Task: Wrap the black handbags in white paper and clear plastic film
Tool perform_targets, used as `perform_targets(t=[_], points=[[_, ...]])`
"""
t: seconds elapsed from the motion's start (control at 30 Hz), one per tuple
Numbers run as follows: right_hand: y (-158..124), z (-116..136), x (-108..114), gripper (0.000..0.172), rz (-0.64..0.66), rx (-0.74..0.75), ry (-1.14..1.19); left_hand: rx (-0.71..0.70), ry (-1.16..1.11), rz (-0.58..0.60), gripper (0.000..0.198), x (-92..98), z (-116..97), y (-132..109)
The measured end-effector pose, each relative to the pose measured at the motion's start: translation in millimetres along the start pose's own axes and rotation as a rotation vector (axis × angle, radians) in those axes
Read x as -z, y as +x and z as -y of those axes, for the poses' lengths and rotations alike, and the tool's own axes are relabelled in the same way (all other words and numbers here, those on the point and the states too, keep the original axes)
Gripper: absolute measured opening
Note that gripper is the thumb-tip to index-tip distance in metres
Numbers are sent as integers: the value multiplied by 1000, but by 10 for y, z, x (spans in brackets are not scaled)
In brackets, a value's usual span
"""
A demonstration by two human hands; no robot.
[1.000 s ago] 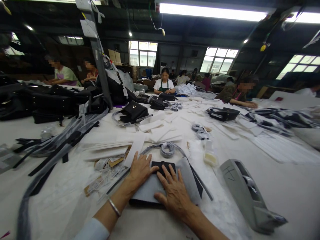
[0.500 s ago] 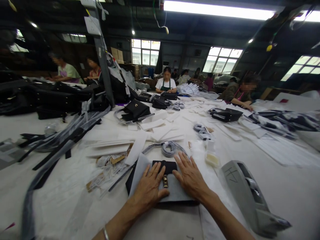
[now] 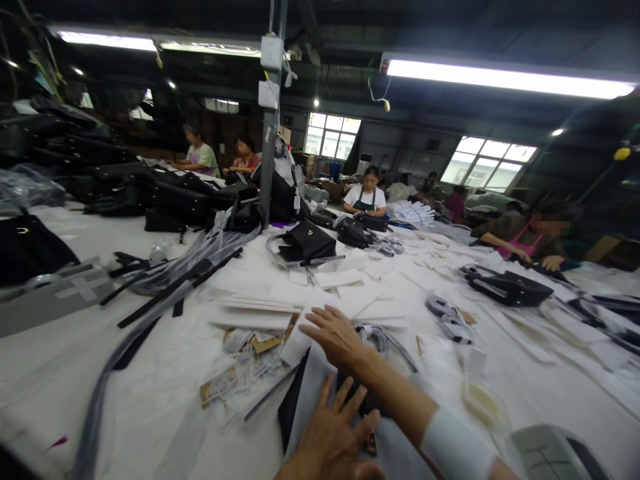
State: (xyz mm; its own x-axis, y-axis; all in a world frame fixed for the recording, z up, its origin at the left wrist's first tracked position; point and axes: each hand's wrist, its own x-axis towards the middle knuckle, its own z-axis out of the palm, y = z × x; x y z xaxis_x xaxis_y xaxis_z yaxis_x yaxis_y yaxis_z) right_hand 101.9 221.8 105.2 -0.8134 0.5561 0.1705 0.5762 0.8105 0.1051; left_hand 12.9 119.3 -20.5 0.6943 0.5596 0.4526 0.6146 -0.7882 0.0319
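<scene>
A black handbag [image 3: 293, 403] lies flat in front of me, its face covered with pale sheet and a gold-coloured clasp [image 3: 371, 443] near its middle. My left hand [image 3: 333, 430] rests on it with spread fingers. Crossing over the bag, my right hand [image 3: 335, 337] reaches to the left with fingers apart, over a white sheet strip [image 3: 299, 343]. Whether its fingertips touch the strip I cannot tell. Behind my right wrist a wrapped, coiled strap [image 3: 377, 340] is partly hidden. Left of the bag lie small plastic-bagged pieces and brown cards [image 3: 265, 343].
White sheets [image 3: 260, 300] are stacked beyond my hands. Long wrapped straps [image 3: 105, 393] run along the left. A grey tape dispenser [image 3: 550, 453] stands at lower right, near a clear container [image 3: 483, 400]. Black bags [image 3: 307, 240] and several co-workers are farther off.
My right hand has left the bag's right side and moved left toward the white sheets. My left hand stays on the bag. The view has turned left.
</scene>
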Motion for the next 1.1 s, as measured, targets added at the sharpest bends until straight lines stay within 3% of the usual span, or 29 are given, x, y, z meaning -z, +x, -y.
perform_targets(t=[0.07, 0.13, 0.23, 0.33, 0.4, 0.47, 0.53, 0.6, 0.67, 0.83, 1.0, 1.1], points=[[327, -27, -223, 36, 11, 132, -87, -43, 70, -58, 75, -101, 43, 11], [502, -114, -392, 30, 6, 151, -131, -53, 89, -81, 74, -158, 62, 11], [490, -294, -373, 17, -20, 152, -119, -23, 6, -30, 79, -125, 34, -13], [157, -396, -5, 8, -201, 82, -89, 73, -136, 37, 76, -8, -26, -30], [-220, -332, 329, 12, -308, -33, -85, 132, -222, 63, 74, 60, -63, -23], [-653, -129, 601, 13, -400, -147, -97, 166, -301, 51, 78, 98, -93, -9], [-1057, 172, 704, 15, -482, -211, -107, 217, -379, 4, 82, 107, -114, -4], [-1367, 480, 602, 18, -459, -254, -74, 289, -472, -58, 78, 100, -111, -13], [-1560, 713, 358, 23, -442, -319, -60, 380, -610, -112, 70, 97, -78, -29], [-1720, 876, -190, 39, -419, -404, -178, 603, -1079, -261, 69, 160, 67, -39], [-1793, 918, -271, 46, -346, -422, -169, 779, -1506, -598, 60, 200, 143, -23], [-1821, 966, -253, 47, -359, -405, -164, 839, -1573, -673, 48, 215, 164, -21]])
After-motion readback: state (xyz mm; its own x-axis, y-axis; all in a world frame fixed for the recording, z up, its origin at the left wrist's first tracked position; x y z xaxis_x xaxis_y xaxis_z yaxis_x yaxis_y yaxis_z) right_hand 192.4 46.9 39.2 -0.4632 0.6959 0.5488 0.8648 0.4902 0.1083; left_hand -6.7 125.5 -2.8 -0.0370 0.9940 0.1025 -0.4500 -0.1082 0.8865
